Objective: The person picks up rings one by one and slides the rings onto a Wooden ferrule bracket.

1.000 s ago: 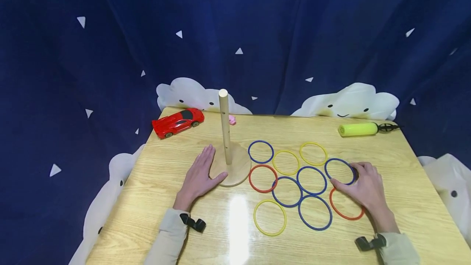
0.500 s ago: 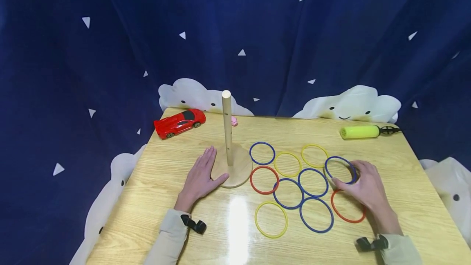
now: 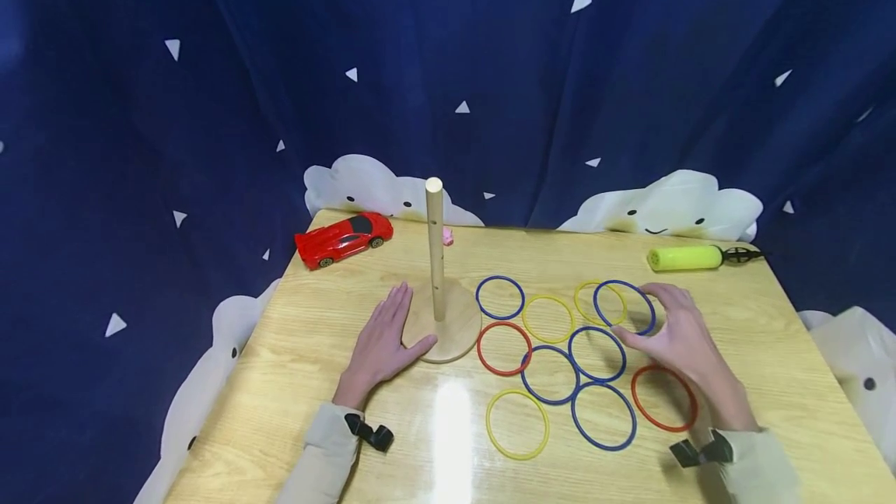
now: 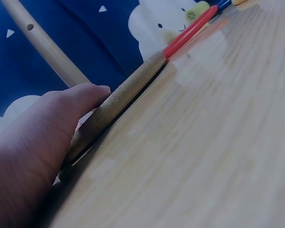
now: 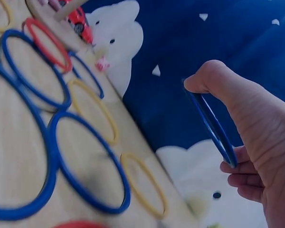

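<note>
My right hand [image 3: 689, 341] holds a blue ring [image 3: 617, 281] by its right side, between thumb and fingers. In the right wrist view this blue ring [image 5: 211, 124] is raised above the table, seen almost edge-on, and the fingertips reach its two ends. The head view has it overlapping a yellow ring [image 3: 578, 298] lying behind. My left hand [image 3: 378, 348] lies with straight fingers along the left of a round wooden base [image 3: 458, 321], from which a wooden peg [image 3: 435, 247] stands upright. In the left wrist view, the thumb rests on the base's edge [image 4: 118, 102].
Several blue, yellow and red rings lie between the hands, among them a red ring [image 3: 479, 347] near the base and another red ring [image 3: 693, 407] below my right hand. At the back are a red toy car [image 3: 343, 241], a small pink object [image 3: 448, 236] and a yellow-green hand pump [image 3: 686, 258].
The right hand has raised the blue ring off the table and carried it a little left and away, over a yellow ring. My left hand stays in place at the base.
</note>
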A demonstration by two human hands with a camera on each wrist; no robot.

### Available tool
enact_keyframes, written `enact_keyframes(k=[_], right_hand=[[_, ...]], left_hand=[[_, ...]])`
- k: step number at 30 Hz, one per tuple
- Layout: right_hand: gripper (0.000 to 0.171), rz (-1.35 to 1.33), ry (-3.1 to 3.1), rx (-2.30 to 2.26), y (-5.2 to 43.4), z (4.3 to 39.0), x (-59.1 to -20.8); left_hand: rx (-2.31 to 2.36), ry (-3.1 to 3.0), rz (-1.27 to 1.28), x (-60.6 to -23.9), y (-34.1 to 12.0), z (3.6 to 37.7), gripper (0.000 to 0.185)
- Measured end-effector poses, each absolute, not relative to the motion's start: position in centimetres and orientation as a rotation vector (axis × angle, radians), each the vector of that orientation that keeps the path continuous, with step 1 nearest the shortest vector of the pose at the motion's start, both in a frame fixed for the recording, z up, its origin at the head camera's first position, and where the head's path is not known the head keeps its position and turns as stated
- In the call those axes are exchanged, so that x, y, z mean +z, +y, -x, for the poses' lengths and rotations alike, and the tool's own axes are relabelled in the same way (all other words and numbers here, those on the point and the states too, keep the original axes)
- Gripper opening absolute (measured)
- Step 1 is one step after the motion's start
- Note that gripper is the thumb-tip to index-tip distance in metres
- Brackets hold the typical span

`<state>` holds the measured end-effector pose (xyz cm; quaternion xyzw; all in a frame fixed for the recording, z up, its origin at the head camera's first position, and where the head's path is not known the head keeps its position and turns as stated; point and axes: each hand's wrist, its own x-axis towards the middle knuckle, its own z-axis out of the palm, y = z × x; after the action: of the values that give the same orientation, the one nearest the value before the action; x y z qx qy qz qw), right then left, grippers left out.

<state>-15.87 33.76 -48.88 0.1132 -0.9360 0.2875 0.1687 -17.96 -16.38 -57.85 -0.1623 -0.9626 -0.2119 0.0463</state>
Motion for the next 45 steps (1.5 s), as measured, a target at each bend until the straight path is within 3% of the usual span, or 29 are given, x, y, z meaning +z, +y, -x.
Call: enact_keyframes(k=[30,45], right_hand=[[0.078,-0.706,-2.574,0.855,26.4,20.8,-40.6],[0.088,-0.972,-2.460,0.802,21.5,23.6,-34.8]], left_hand=[[-0.636,-2.977,0.492,-58.0,-16.6,18.3,0.109],[-0.664,-2.976,0.474,-57.9,-16.4,17.8,0.109]])
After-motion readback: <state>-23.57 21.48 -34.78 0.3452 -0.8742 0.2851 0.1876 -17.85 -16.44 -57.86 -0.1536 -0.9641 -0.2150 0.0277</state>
